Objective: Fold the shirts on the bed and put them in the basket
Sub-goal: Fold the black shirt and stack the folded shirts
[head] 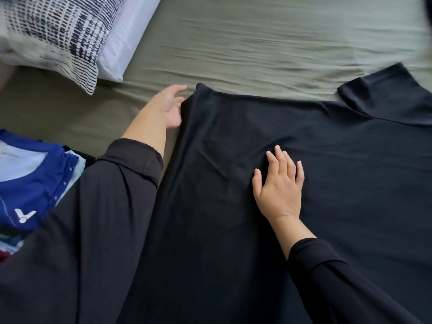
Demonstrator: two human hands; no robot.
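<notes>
One bed (257,43) in olive sheet, its edges cut off on all sides. One black shirt (327,183) lies spread flat across its near half; we lose the right and lower parts past the frame. Two pillows (53,36) at far left, one patterned, one white, both cropped. One blue-and-white shirt (28,183) at left, half hidden under our sleeve. Two hands: our right hand (279,185) presses flat on the black shirt, fingers straight; our left hand (171,106) touches its left edge, fingers loosely curved, gripping nothing we can see.
</notes>
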